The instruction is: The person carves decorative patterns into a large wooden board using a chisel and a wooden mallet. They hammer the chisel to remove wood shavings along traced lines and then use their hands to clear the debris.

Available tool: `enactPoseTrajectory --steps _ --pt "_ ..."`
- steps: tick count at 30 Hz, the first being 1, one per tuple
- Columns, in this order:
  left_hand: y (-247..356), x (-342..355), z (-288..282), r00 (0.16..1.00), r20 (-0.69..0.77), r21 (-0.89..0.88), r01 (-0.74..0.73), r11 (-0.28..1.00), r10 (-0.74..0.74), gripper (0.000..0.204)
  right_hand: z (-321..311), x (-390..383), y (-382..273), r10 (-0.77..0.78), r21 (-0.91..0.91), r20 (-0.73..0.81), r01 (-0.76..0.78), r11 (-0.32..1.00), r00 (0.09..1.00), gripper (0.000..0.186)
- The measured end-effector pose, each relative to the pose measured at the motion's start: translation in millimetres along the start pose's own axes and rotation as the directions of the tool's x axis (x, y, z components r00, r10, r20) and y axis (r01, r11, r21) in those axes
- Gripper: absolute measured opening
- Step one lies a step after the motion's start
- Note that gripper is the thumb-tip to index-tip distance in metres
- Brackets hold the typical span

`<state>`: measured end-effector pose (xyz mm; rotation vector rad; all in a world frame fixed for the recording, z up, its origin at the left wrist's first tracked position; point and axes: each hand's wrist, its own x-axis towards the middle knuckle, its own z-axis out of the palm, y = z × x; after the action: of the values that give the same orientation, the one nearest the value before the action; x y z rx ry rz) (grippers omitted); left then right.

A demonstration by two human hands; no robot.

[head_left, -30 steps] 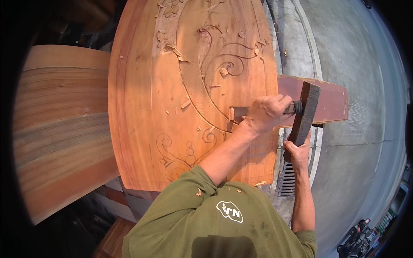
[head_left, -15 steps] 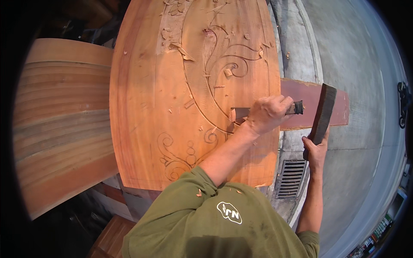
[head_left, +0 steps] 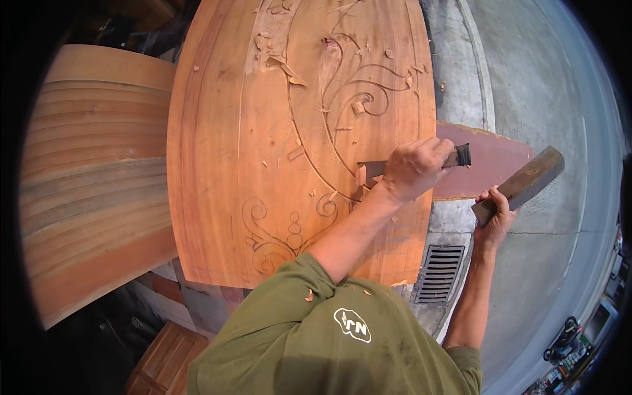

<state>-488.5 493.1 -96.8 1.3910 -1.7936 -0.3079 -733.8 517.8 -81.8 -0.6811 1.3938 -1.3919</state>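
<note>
My left hand (head_left: 413,168) is closed around a chisel (head_left: 455,156) with a black-bound handle end. Its flat blade points left, down on the carved groove in a reddish wooden panel (head_left: 217,145). Curled shavings (head_left: 295,153) lie about the panel, which bears carved and pencilled scrollwork. Off to the right, my right hand (head_left: 494,214) grips a dark rectangular wooden block (head_left: 530,176), held slanted and apart from the chisel.
Left of the panel are long grooved wooden boards (head_left: 99,138). A maroon board (head_left: 474,164) juts out on the right, above concrete ground (head_left: 540,263) with a slotted drain grate (head_left: 440,276). A panelled wooden piece (head_left: 171,365) is at lower left, machinery (head_left: 569,345) at lower right.
The block has moved right, away from the chisel's handle end where it was a second ago, and tilted clockwise. My left hand holds the chisel in nearly the same spot.
</note>
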Motion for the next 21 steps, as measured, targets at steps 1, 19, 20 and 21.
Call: enactPoseTrajectory --steps 1,19,20,21 --pt "-1 -2 1 1.0 -0.006 0.008 0.014 1.0 -0.014 0.044 6 -11 3 0.015 -0.278 0.186 0.038 0.96 0.982 0.068" --pt "-7 1 -3 0.996 -0.07 0.088 0.066 0.994 -0.06 0.044 10 11 -8 0.076 -0.357 0.224 0.009 0.934 0.972 0.074" --pt "-7 2 -1 0.994 -0.087 0.068 0.067 0.995 -0.061 0.043 15 17 -10 0.119 -0.235 0.172 -0.077 0.969 0.978 0.072" --pt "-7 3 0 0.993 -0.103 0.049 0.067 0.997 -0.062 0.043 22 15 -6 0.115 -0.288 0.215 -0.05 0.956 0.97 0.078"
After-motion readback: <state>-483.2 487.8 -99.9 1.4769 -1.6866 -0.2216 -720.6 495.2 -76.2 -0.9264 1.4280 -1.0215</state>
